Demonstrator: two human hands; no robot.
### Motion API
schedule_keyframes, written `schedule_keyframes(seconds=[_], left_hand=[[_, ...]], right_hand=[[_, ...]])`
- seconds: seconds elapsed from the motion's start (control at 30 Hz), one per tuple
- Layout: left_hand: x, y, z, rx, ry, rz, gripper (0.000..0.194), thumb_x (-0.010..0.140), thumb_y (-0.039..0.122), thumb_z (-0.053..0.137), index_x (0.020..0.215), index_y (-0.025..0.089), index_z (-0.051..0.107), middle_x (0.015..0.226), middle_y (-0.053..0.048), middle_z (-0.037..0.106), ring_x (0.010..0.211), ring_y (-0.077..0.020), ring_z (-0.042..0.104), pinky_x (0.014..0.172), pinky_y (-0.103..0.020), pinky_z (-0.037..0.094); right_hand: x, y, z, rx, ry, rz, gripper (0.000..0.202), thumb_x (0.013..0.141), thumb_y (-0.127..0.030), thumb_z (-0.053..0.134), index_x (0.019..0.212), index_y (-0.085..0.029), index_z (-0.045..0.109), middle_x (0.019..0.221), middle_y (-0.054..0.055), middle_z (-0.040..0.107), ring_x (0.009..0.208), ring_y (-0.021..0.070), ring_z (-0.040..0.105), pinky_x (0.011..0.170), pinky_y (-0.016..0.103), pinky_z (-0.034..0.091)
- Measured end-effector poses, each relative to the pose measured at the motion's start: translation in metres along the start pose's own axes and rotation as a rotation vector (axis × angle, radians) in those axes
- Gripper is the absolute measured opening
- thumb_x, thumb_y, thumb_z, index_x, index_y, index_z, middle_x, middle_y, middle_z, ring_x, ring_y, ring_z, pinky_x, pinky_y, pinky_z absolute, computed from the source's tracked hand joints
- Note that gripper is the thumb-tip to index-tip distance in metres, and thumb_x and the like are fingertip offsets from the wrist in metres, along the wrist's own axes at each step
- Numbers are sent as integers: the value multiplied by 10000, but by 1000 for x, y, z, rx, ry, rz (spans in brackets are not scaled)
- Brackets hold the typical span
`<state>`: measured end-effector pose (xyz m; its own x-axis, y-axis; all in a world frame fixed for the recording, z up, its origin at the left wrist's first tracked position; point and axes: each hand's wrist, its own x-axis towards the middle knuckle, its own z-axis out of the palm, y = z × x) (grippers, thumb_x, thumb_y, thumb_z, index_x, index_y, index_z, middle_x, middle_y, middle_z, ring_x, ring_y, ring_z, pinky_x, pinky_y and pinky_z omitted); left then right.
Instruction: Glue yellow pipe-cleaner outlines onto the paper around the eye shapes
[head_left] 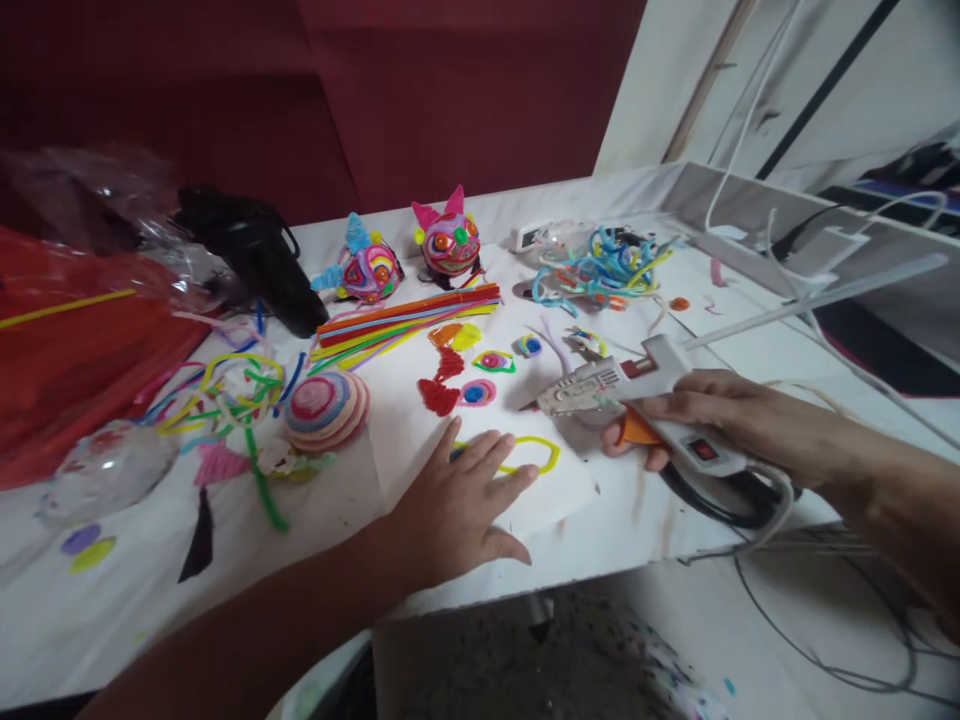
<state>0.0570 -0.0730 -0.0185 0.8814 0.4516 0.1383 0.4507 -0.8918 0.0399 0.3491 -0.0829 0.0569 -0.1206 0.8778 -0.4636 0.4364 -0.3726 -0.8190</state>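
Note:
My right hand (739, 415) is wrapped round the handle of a white hot glue gun (671, 370), with fingers at its orange trigger (637, 428). A long glue stick (817, 300) juts from the gun's rear, and its nozzle points left above the white paper (551, 510). My left hand (466, 510) lies palm down with fingers spread, over part of a yellow pipe-cleaner eye outline (553, 462). Something blue shows beside its fingers. Just beyond sit a pink-and-blue coiled oval (478, 393), a green-edged eye piece (494, 361) and red shaped pieces (439, 396).
Two colourful animal heads (451, 243) stand at the back, behind a row of pipe cleaners (409, 325). A striped coiled dome (328, 410) and loose pipe cleaners (240, 390) lie left. A tangled pile (611, 265) lies back right. Cables (862, 370) run along the right side.

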Motion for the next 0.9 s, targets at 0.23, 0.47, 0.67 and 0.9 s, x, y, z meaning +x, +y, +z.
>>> schedule_keyframes(seconds=[0.23,0.47,0.67,0.9], left_hand=[[-2,0,2,6,4,12,750,853,711,410,1411,210,430,1477,-170,428,1387,-322,369,1156,-612,136],[-1,0,2,16,-10,18,767,845,716,415,1416,204,425,1477,-180,424,1393,-331,355,1148,-625,139],[-1,1,2,0,2,16,752,850,706,421,1410,204,429,1483,-173,417,1400,-325,344,1149,-631,130],[0,0,0,15,-21,20,757,855,707,407,1417,201,413,1485,-183,410,1398,-332,349,1140,-648,139]], right_hand=[[14,10,-16,23,-152,-8,424,712,-611,644,766,-209,767,831,86,748,566,150,605,491,264,418],[15,11,-19,72,-218,59,370,791,-520,611,799,-189,776,885,86,767,457,66,529,417,192,344],[22,18,-21,91,-252,23,414,762,-549,631,773,-164,782,869,126,768,447,76,566,365,170,325],[29,20,-23,126,-350,3,384,789,-519,619,805,-169,777,857,110,769,494,92,614,446,171,433]])
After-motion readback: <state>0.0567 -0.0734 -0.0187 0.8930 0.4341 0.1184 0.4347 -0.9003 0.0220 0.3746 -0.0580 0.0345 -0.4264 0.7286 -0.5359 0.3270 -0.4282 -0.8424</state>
